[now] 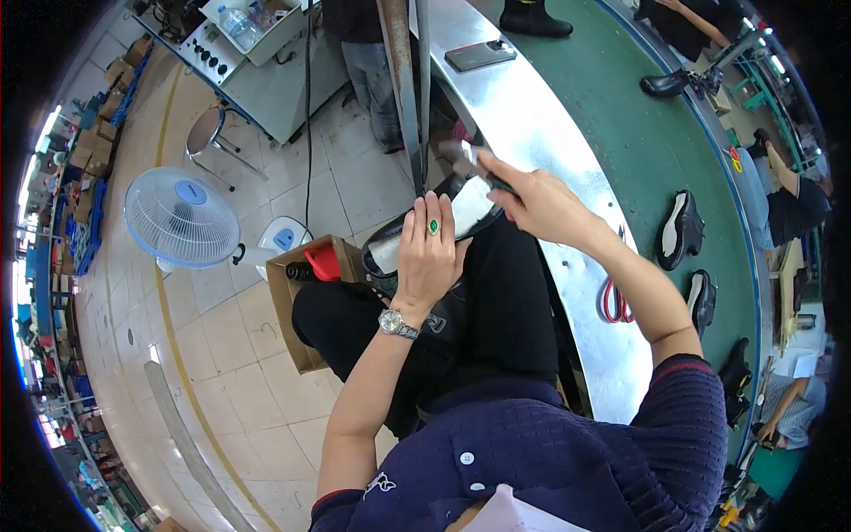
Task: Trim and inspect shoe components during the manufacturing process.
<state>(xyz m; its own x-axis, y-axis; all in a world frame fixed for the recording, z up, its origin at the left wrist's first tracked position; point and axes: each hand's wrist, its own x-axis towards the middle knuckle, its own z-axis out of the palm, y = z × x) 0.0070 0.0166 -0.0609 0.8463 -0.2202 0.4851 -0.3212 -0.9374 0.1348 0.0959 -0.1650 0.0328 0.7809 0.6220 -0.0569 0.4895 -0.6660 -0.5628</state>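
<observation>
A black shoe (pixel 383 252) lies sole up across my thighs, its white sole facing me. Across that sole my left hand (pixel 427 248) is laid with its fingers close together, gripping the shoe; a green-stoned ring and a wristwatch (pixel 395 324) are on this hand and wrist. My right hand (pixel 532 202) is closed round the handle of what looks like a hammer (pixel 463 156). Its head is smeared by motion and sits just above the far end of the sole. My left hand hides the middle of the shoe.
By my left knee stands a cardboard box (pixel 308 353) with a red object inside; a fan (pixel 182 217) is beyond it. The metal bench (pixel 554 133) at my right bears a phone (pixel 480 56) and red-handled scissors (pixel 613 301). Shoes (pixel 681 230) rest on the green belt (pixel 612 106). Other people are nearby.
</observation>
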